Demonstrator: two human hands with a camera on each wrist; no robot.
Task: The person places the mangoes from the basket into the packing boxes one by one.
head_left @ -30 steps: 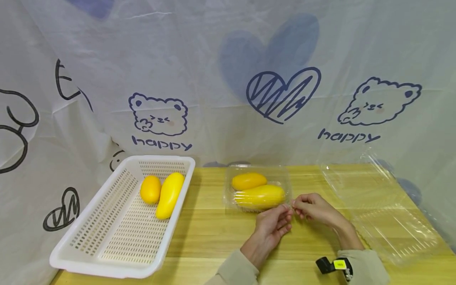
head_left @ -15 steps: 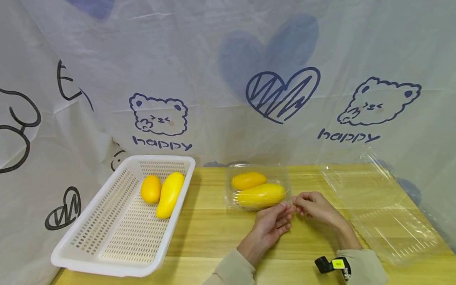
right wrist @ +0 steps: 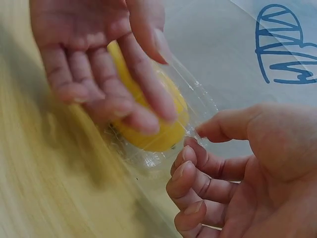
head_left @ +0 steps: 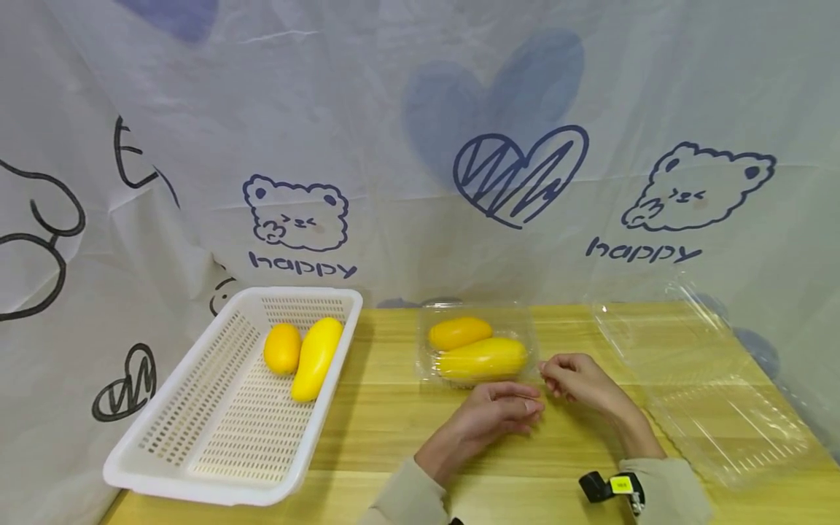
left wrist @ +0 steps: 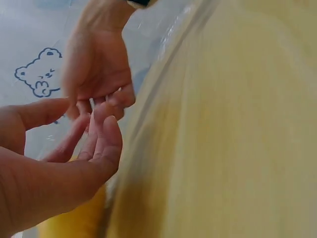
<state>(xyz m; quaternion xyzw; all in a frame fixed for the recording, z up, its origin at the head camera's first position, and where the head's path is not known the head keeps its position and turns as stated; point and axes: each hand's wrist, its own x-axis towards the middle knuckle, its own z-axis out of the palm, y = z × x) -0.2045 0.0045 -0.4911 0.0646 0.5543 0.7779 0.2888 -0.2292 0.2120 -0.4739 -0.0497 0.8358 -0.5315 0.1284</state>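
Observation:
A clear plastic clamshell box (head_left: 477, 310) stands with its lid down over two fruits: a long yellow mango (head_left: 482, 359) in front and a smaller orange-yellow mango (head_left: 461, 333) behind. My right hand (head_left: 580, 379) is at the box's front right corner; in the right wrist view its thumb and index finger (right wrist: 218, 130) pinch the clear edge, the other fingers loosely curled. My left hand (head_left: 492, 419) hovers just in front of the box, fingers relaxed and holding nothing, thumb apart from them in the left wrist view.
To the left is a white slotted basket (head_left: 197, 459) holding a round orange mango (head_left: 282, 348) and a long yellow mango (head_left: 318, 359). Another clear clamshell (head_left: 728, 430) lies unfolded on the wooden table (head_left: 380, 437) at the right. A printed cloth (head_left: 394, 146) hangs behind.
My left hand has let go of the box's front right corner and drawn back slightly toward me, its fingers loosening. My right hand stays almost still at the corner.

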